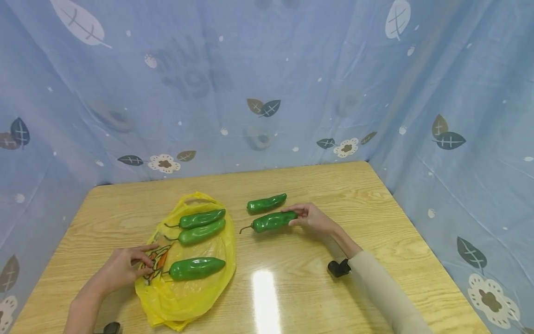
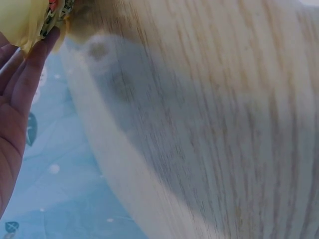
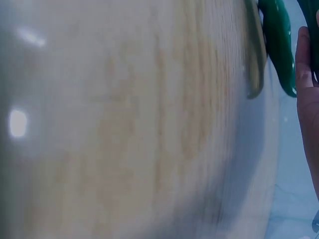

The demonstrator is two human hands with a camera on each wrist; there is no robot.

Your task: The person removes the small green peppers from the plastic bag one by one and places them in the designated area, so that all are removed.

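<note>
My right hand (image 1: pixel 310 219) pinches the pointed tip end of a long green pepper (image 1: pixel 271 222), whose stem points left. Just behind it, another green pepper (image 1: pixel 267 203) lies on the table; in the right wrist view that pepper (image 3: pixel 280 45) shows beside my fingers (image 3: pixel 303 59). On the left, a yellow plastic bag (image 1: pixel 187 301) is spread flat with three green peppers on it, two close together at the back (image 1: pixel 202 225) and one nearer (image 1: pixel 197 268). My left hand (image 1: pixel 125 266) holds the bag's left side at its printed patch (image 1: pixel 157 262), thumb and fingers gathering the plastic.
Everything lies on a light wood-grain table (image 1: pixel 317 297). Blue patterned curtains (image 1: pixel 233 93) stand behind it and along both sides. A black wrist camera (image 1: pixel 339 268) sits below my right forearm, and another (image 1: pixel 111 328) is beside my left wrist.
</note>
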